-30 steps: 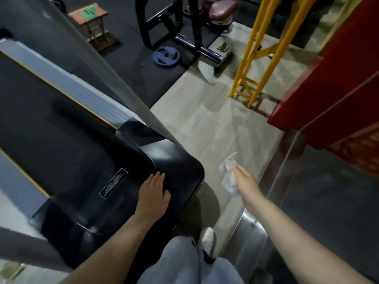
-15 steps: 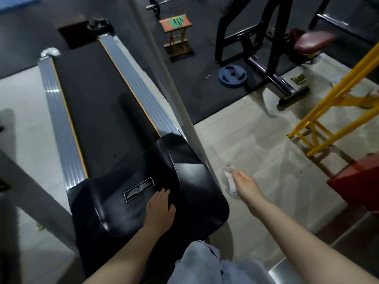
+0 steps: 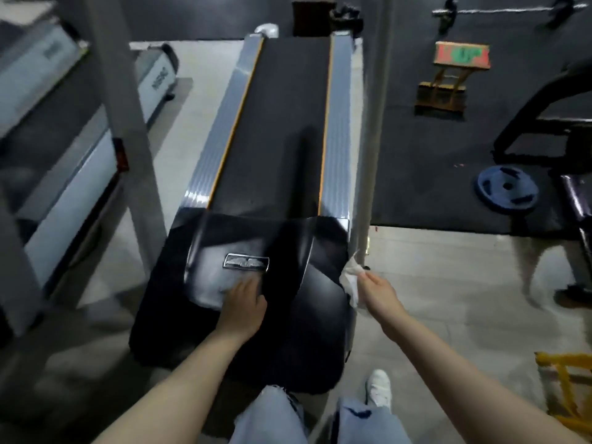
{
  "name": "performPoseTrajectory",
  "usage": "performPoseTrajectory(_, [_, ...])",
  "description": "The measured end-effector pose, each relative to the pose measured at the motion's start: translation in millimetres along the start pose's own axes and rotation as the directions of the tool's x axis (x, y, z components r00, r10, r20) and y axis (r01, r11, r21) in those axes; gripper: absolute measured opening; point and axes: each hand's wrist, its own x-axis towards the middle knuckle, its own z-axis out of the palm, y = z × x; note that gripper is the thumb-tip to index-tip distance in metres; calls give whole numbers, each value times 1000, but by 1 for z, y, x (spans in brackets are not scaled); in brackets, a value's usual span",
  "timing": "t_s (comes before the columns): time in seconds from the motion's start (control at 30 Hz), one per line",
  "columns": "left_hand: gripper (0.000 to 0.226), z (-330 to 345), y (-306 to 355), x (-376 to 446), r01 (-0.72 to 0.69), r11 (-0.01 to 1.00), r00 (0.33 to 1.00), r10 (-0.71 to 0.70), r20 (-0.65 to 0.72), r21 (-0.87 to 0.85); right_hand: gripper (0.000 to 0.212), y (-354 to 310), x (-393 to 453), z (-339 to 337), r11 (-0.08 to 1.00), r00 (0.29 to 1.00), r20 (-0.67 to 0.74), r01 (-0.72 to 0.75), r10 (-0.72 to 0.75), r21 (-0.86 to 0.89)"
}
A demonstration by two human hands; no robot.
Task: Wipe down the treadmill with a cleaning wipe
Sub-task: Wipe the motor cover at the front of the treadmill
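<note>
Treadmill (image 3: 282,139) lies straight ahead of you, running away from your knees, its glossy black motor cover (image 3: 256,283) nearest. Your left hand (image 3: 242,307) rests flat on that cover, fingers straight and together, just below the small metal badge (image 3: 246,262). Your right hand (image 3: 378,291) pinches a crumpled white cleaning wipe (image 3: 350,277) between fingertips and thumb; the wipe hangs at the cover's right edge, beside the foot of a grey upright post (image 3: 373,139), and whether it touches the cover you cannot tell. Beyond the cover, the black belt runs between two silver side rails with orange trim. Your pale jeans and one white shoe (image 3: 379,387) show at the bottom. To your right, on the dark mat, lie a blue weight plate (image 3: 507,189) and a small wooden stool (image 3: 448,78). To your left stands another pale grey machine (image 3: 64,149).
</note>
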Motion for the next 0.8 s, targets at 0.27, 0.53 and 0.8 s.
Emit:
performPoseTrajectory(0.27, [46,42,-8,-47,340,900,924,-373,-83,-272,30,-9,59,-1,973,988,156,34,2,-229])
performPoseTrajectory(0.53, [52,114,-62,-52,468,800,856,-516,-32,-374,24,28,108,77,950,972,235,73,1,-305])
performPoseTrajectory(0.8, [52,227,-97,13,530,721,792,-608,-42,-445,23,94,197,172,971,938,346,47,38,-235])
